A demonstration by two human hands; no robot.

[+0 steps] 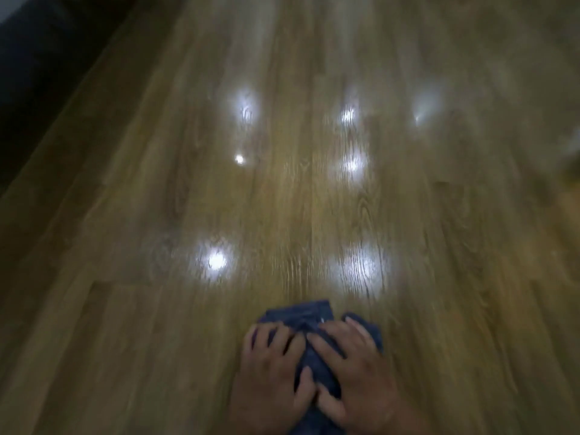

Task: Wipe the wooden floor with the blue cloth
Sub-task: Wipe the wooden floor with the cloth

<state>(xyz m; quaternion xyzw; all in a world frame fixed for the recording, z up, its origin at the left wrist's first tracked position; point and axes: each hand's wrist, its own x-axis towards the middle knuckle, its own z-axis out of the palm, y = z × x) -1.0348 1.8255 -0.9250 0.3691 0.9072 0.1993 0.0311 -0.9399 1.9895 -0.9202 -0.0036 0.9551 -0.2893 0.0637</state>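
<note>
Legible markings: none. No text, label or number is showing on blue cloth (301, 315) at 6 o'clock or wooden floor (282, 199).

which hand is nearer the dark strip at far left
Left. The left hand presses the cloth on the side toward the dark strip; the right hand lies beside it on the cloth, farther away.
</note>
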